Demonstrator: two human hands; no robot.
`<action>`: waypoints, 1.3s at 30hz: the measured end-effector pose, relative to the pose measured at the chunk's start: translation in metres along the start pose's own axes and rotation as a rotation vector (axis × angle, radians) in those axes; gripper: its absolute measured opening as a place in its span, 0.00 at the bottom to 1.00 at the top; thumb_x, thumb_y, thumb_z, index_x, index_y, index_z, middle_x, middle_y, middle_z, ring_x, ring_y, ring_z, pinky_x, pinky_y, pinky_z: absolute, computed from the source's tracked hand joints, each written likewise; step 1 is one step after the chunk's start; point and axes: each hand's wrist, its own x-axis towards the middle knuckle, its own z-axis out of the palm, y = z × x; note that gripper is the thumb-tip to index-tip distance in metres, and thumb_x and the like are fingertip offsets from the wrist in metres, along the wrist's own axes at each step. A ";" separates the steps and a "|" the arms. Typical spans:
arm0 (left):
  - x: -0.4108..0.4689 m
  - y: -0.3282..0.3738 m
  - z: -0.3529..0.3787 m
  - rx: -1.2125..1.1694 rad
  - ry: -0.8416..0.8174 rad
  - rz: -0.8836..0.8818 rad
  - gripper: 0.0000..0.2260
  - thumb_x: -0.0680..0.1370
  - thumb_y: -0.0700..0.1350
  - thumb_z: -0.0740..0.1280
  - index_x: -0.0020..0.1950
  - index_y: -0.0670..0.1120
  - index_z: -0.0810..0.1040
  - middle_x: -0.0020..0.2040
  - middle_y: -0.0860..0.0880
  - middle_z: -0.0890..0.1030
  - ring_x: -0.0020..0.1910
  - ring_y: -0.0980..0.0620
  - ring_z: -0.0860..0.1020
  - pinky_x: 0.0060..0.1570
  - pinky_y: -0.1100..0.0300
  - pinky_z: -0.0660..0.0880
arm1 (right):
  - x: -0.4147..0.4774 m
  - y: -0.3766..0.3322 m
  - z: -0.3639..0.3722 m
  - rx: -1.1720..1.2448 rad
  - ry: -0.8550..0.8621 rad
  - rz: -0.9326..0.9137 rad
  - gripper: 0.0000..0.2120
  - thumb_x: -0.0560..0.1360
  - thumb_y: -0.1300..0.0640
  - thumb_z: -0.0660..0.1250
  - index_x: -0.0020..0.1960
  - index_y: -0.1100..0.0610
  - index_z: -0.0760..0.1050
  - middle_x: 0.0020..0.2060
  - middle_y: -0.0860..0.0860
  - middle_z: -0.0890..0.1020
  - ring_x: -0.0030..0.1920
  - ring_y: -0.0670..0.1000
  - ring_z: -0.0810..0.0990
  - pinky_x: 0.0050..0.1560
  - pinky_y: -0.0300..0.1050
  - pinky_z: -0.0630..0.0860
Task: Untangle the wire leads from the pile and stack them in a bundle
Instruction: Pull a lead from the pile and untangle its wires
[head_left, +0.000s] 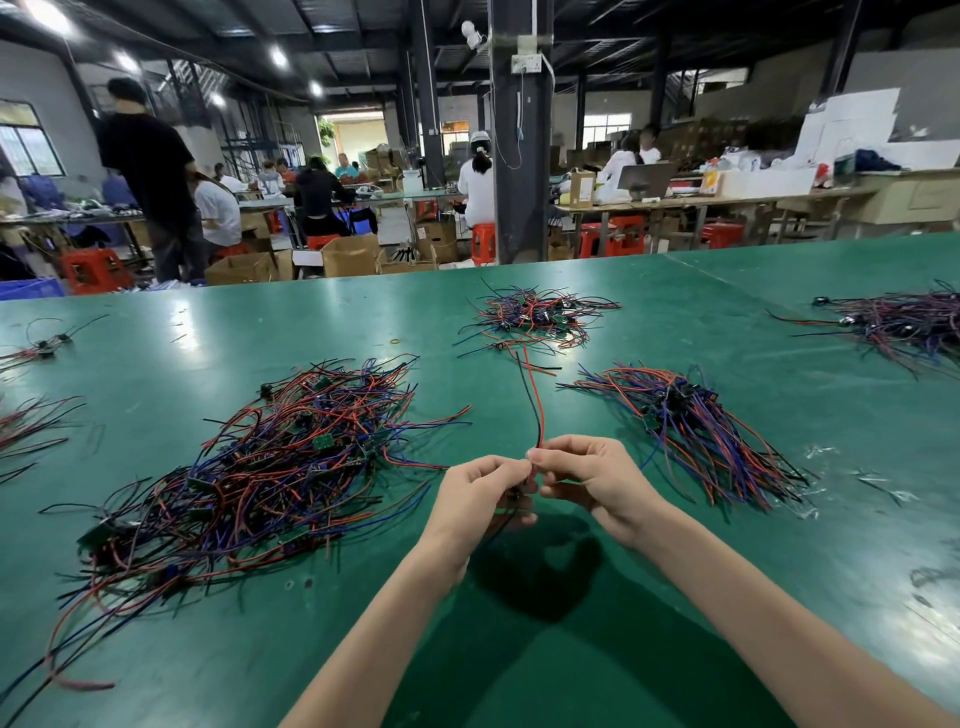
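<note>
Over the worktop (675, 597) at six o'clock, the left hand (478, 493) and right hand (592, 478) are pinching one lead (537, 410) in curled fingers (553, 457), its length running toward twelve; the bundle (691, 426) is lying at two o'clock, nearer the right hand.

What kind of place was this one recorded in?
Probably an electronics assembly workshop: piles of wire leads on a green table, workers seated at benches behind, cardboard boxes on the floor.
</note>
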 end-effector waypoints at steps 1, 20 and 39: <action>0.000 0.000 0.000 -0.010 0.011 -0.004 0.07 0.77 0.36 0.66 0.40 0.39 0.81 0.34 0.45 0.81 0.33 0.51 0.78 0.37 0.57 0.81 | 0.000 0.000 0.000 0.004 -0.012 0.009 0.03 0.70 0.67 0.71 0.39 0.62 0.79 0.27 0.51 0.78 0.26 0.44 0.74 0.30 0.37 0.77; -0.001 0.005 -0.006 0.170 0.011 -0.108 0.08 0.72 0.38 0.71 0.33 0.45 0.83 0.31 0.49 0.81 0.30 0.54 0.72 0.27 0.68 0.72 | 0.002 -0.001 -0.007 -0.078 -0.215 0.152 0.08 0.63 0.59 0.74 0.42 0.60 0.84 0.31 0.51 0.81 0.29 0.43 0.75 0.28 0.33 0.72; 0.005 -0.002 -0.001 0.048 0.068 -0.003 0.14 0.74 0.36 0.69 0.28 0.45 0.78 0.29 0.46 0.77 0.28 0.54 0.69 0.30 0.64 0.64 | 0.009 0.020 0.010 0.036 0.003 -0.170 0.04 0.71 0.68 0.70 0.38 0.63 0.80 0.28 0.53 0.78 0.27 0.45 0.73 0.30 0.34 0.71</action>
